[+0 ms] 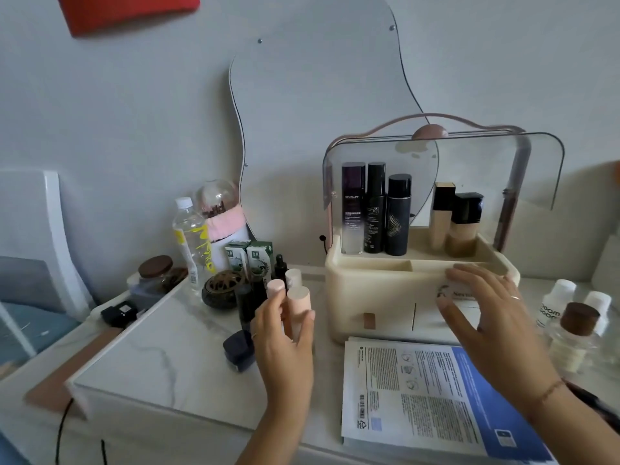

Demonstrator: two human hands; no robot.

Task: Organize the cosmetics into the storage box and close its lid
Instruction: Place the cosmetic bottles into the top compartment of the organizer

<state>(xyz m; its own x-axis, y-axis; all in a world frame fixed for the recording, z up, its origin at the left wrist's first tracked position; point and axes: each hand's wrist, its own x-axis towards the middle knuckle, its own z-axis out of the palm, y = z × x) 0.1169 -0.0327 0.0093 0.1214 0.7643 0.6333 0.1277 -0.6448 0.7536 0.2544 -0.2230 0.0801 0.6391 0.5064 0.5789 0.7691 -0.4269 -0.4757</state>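
The left hand (285,333) is wrapped around two pale pink tubes (298,305), thumb on one side and fingers on the other, holding them upright just above the tabletop. The right hand (483,310) holds nothing; its fingers are spread wide and rest against the front of the cream storage box (385,297), near the rim.

The step in hand looks like carrying the tubes across to the box, whose clear lid (486,169) stands raised. To do it well, I would keep the right hand bracing the box so it does not slide, lift the tubes clear of the dark bottles (248,297) beside them, and lower them into the empty front compartment (375,265) rather than the back row, where tall black bottles (375,209) and two beige foundation bottles (453,223) already stand close together. Two tubes in one hand can slip apart, so a snug grip helps.

The surface is a white marble-look tabletop (161,347). At its left end are a brown-lidded jar (156,273) and a water bottle (189,236); a printed blue and white packet (426,394) lies in front of the box, with small bottles (570,327) at the far right. A wavy mirror (318,78) hangs on the grey wall behind.
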